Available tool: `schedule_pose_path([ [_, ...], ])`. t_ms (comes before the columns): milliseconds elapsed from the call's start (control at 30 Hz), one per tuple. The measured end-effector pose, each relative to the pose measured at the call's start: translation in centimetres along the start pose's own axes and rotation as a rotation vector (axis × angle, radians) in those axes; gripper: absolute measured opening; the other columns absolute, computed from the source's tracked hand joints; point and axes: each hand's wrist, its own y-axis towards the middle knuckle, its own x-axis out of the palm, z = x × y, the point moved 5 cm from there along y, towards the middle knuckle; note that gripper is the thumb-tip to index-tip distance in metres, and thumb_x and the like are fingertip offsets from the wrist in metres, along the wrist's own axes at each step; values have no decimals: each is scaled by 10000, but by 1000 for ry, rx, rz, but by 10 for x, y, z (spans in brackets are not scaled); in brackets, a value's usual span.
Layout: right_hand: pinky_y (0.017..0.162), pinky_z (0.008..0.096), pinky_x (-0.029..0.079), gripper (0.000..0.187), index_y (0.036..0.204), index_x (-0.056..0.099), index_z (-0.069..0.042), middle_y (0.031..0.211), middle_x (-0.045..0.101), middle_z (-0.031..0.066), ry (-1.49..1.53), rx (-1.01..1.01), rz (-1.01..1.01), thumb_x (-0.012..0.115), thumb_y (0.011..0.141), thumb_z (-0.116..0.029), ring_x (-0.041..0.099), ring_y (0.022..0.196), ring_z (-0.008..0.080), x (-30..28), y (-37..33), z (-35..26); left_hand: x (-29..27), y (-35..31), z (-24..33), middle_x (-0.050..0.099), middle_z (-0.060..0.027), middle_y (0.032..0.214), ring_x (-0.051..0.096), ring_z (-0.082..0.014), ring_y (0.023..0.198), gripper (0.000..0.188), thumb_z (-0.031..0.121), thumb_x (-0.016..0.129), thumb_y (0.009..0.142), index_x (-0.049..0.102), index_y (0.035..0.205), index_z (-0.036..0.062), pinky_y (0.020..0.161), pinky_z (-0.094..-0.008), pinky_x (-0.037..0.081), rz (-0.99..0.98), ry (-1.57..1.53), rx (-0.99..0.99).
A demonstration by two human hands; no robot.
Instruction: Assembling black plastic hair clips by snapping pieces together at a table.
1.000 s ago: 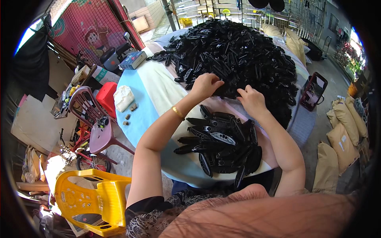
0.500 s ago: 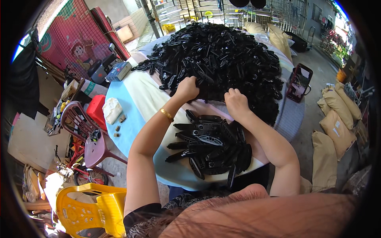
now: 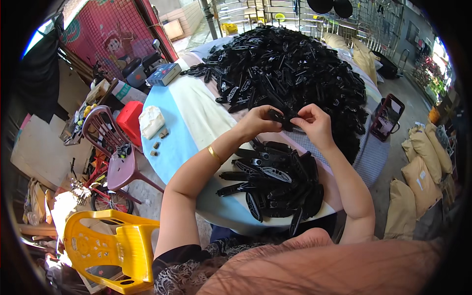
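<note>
Both hands have come together over the near edge of a large heap of black, long plastic parts (image 3: pixel 295 69). My left hand (image 3: pixel 257 123), with a gold bracelet on its wrist, is closed around one black plastic part (image 3: pixel 276 116). Thumb and fingers of my right hand (image 3: pixel 317 127) pinch at the same part's right side; whether a second small piece is there I cannot make out. Nearer to me, between my forearms, lies a smaller pile of similar long, slim black parts (image 3: pixel 275 184), some with pale outlines. Both piles rest on a round table with a striped cloth (image 3: pixel 169 125).
On the table's left lie a white crumpled bag (image 3: pixel 151 122), small brown pieces (image 3: pixel 156 145) and a blue box (image 3: pixel 164 74). A phone on a stand (image 3: pixel 387 118) is at the right edge. Purple (image 3: pixel 123 169) and yellow (image 3: pixel 108 246) chairs stand left; tan sacks (image 3: pixel 422 182) lie right.
My hands have left the heap's edge and met above the cloth, now holding a black part between them. The whole view has shifted slightly.
</note>
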Motion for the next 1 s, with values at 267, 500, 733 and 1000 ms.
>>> schedule_pose_path([
  [267, 581, 254, 484, 101, 760, 627, -11, 753, 633, 68, -83, -331, 30, 710, 710, 16, 615, 657, 163, 9, -11, -39, 7, -3, -10, 639, -86, 954, 641, -171, 865, 285, -28, 666, 774, 562, 1038, -1, 818, -291, 529, 21, -42, -5],
  [500, 630, 329, 498, 82, 750, 625, -22, 768, 633, 84, -343, -573, 55, 668, 698, 25, 615, 712, 256, 11, -15, -50, 10, -4, -9, 639, -89, 938, 647, -181, 851, 278, -21, 624, 819, 567, 1091, -11, 807, -293, 548, 78, -181, -6],
  [733, 613, 318, 497, 96, 765, 624, -13, 788, 630, 95, -412, -664, 53, 671, 698, 38, 611, 709, 256, 11, -20, -55, 10, -9, 3, 624, -60, 967, 627, -156, 874, 308, 39, 647, 831, 570, 1128, 5, 827, -294, 536, 129, -76, 119],
  [1000, 669, 310, 507, 150, 885, 608, -45, 919, 625, 65, -198, -146, 4, 689, 761, -71, 610, 842, 202, 19, -17, -36, 13, -15, 22, 651, -86, 962, 630, -136, 791, 361, 50, 697, 788, 564, 1115, -28, 747, -263, 527, 142, 93, 157],
])
